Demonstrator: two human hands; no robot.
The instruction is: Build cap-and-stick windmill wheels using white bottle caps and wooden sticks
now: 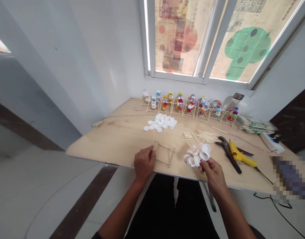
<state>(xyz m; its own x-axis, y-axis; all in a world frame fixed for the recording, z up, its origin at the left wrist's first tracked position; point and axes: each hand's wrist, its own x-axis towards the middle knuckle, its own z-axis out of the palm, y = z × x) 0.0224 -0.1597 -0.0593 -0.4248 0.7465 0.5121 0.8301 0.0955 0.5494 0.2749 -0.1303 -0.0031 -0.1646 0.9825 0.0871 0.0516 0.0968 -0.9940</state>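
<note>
My left hand [144, 163] rests at the near table edge, its fingers gripping one end of a rectangular frame of wooden craft sticks [164, 161]. My right hand [213, 173] holds a linked cluster of white plastic bottle-cap rings [195, 158] just above the plywood table [112, 142]. The ring cluster and the stick frame are apart, with a short gap between them. Shears [228, 153] and a yellow hot glue gun [240, 158] lie to the right of my right hand.
A pile of white bottle caps [159, 122] and loose craft sticks [206, 136] lie on the table. Along the back stands a row of stick frames with colored caps [189, 106], below a papered window [212, 39]. A power strip [272, 142] sits at the right.
</note>
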